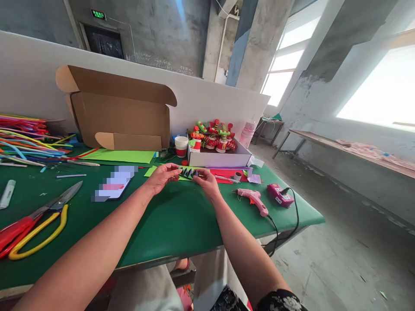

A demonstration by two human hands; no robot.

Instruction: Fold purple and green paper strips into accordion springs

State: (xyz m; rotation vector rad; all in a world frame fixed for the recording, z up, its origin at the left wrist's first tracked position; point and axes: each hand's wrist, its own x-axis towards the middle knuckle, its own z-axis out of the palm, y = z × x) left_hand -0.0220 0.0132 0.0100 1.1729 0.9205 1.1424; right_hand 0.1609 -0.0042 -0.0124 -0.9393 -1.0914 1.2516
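Observation:
Between my hands a dark, zigzag-folded paper strip [188, 173] is stretched out just above the green tabletop. Its left end is pinched by the fingers of my left hand [165, 176]. At the other end, my right hand [206, 181] grips the folds between thumb and fingers. Behind the strip lie flat sheets of green paper [151, 170] and red paper [223, 176]. A pink glue gun [254, 200] rests on the table to the right of my right hand.
An open cardboard box [119, 116] stands at the back left, near paper cups [181, 146]. A white box [220, 159] holds several red and green paper figures. Scissors [48, 216], a phone [116, 183] and pipe cleaners [29, 138] lie left. A corded purple device [280, 195] sits near the right edge.

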